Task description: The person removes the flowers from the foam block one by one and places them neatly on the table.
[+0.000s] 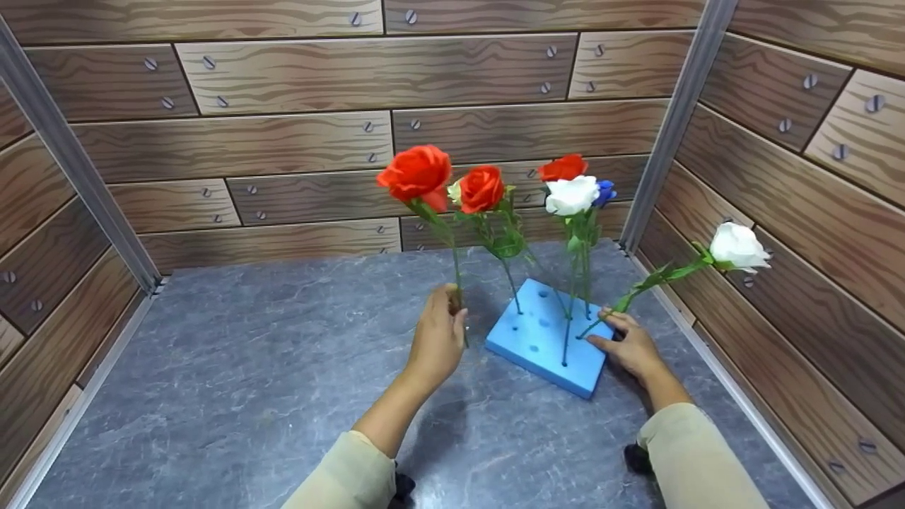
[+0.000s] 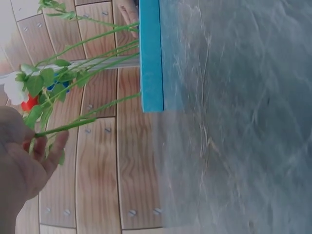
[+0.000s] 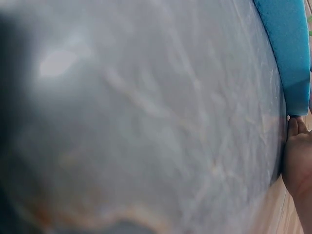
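My left hand (image 1: 435,341) pinches the green stem of an artificial red rose (image 1: 417,173), held upright left of a blue foam block (image 1: 548,375). In the left wrist view the lower end of its stem (image 2: 73,125) points free, apart from the block. With the thumb over its top, my right hand (image 1: 636,348) grips the block's right edge. Close to that thumb, a white rose (image 1: 737,247) stands in a hole and leans far right. Another red rose (image 1: 482,189), a second white rose (image 1: 571,196), a further red flower (image 1: 563,168) and a blue flower (image 1: 605,193) rise from the block.
The block has several open holes (image 1: 534,348) in its top. It lies on a grey marbled tabletop (image 1: 269,375). Wood-patterned walls (image 1: 283,148) with metal corner posts (image 1: 668,120) enclose the back and sides. A pale yellow bloom (image 1: 454,192) shows behind the middle red rose.
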`<move>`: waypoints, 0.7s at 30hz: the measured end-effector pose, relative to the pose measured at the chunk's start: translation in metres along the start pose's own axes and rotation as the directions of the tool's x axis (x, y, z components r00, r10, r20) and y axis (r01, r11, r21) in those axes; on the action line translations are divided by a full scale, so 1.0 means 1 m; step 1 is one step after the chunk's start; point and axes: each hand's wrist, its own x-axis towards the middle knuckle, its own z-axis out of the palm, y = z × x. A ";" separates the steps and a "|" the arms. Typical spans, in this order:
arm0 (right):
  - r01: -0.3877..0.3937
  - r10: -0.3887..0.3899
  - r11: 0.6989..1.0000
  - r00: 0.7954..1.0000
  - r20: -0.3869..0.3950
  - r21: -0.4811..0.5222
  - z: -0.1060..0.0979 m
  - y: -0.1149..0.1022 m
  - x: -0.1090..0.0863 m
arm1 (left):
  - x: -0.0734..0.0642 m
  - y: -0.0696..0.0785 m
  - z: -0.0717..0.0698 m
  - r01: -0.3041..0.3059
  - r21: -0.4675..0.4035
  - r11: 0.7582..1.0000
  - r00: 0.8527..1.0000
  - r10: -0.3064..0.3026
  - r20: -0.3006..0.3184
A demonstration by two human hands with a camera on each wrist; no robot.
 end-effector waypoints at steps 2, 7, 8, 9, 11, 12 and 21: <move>0.003 -0.003 1.000 1.000 0.000 0.005 0.000 0.000 0.000 | 0.000 -0.002 -0.004 0.043 0.010 0.999 0.999 -0.043 0.000; 0.003 -0.003 1.000 1.000 0.003 0.008 -0.001 -0.002 -0.002 | -0.001 -0.007 -0.009 0.127 0.024 0.992 0.992 -0.127 -0.003; 0.004 -0.004 1.000 1.000 0.003 0.005 -0.001 -0.002 -0.002 | -0.001 -0.008 -0.009 0.135 0.029 0.990 0.991 -0.134 -0.008; 0.006 -0.006 1.000 1.000 0.003 0.003 -0.001 -0.002 -0.001 | -0.001 -0.010 -0.010 0.141 0.034 0.989 0.990 -0.141 -0.016; 0.006 -0.006 1.000 1.000 0.002 0.009 -0.001 -0.002 -0.001 | -0.003 -0.012 -0.010 0.157 0.046 0.987 0.987 -0.155 -0.026; 0.006 -0.006 1.000 1.000 0.002 0.017 -0.001 -0.002 -0.001 | -0.003 -0.013 -0.010 0.168 0.051 0.985 0.986 -0.166 -0.029; 0.009 -0.010 0.999 1.000 0.009 0.049 0.000 0.000 0.000 | -0.007 -0.019 -0.018 0.217 0.081 0.973 0.976 -0.218 0.005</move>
